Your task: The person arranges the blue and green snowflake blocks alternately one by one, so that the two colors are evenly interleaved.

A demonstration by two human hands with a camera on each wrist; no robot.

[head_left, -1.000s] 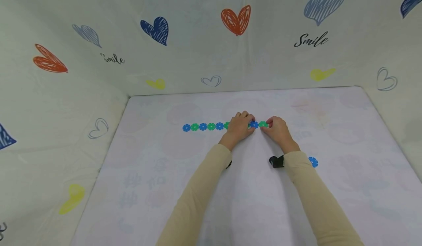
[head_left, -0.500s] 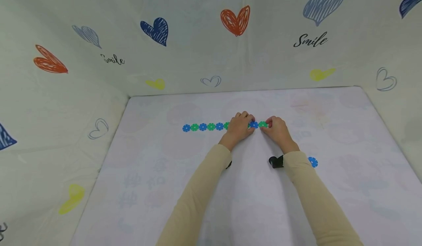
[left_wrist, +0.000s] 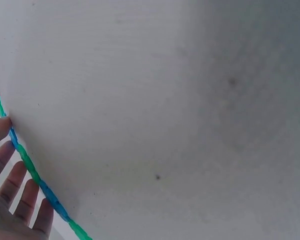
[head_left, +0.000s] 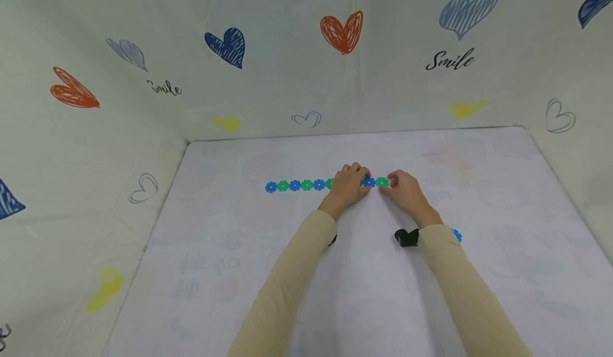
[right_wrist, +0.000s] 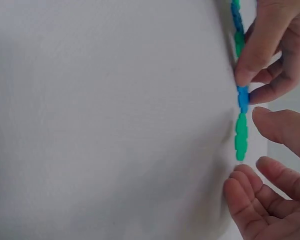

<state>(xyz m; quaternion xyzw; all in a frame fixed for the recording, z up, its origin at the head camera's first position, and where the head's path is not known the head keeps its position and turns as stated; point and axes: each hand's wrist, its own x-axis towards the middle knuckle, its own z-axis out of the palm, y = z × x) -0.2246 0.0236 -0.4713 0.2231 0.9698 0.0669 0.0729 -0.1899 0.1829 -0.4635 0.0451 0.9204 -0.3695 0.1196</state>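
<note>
Alternating blue and green flower-shaped plastic discs [head_left: 295,185] lie edge to edge in a straight row on the white table. My left hand [head_left: 347,187] covers part of the row; in the right wrist view its thumb and a finger pinch a blue disc [right_wrist: 243,99] near the right end. In the left wrist view its other fingers [left_wrist: 27,200] lie along the row. A green disc [right_wrist: 241,137] forms the right end. Beside it, my right hand [right_wrist: 280,195] has thumb and fingers spread apart, with nothing visible between them.
A loose blue disc [head_left: 457,235] lies partly hidden behind the right sleeve [head_left: 445,250]. Black wrist-camera mounts [head_left: 407,238] show at the wrists. White walls with printed hearts [head_left: 342,32] enclose the table's [head_left: 215,272] back and sides.
My right hand has let go of the green end disc, and its wrist has shifted slightly right, covering more of the loose blue disc. My left hand and the row stay put.
</note>
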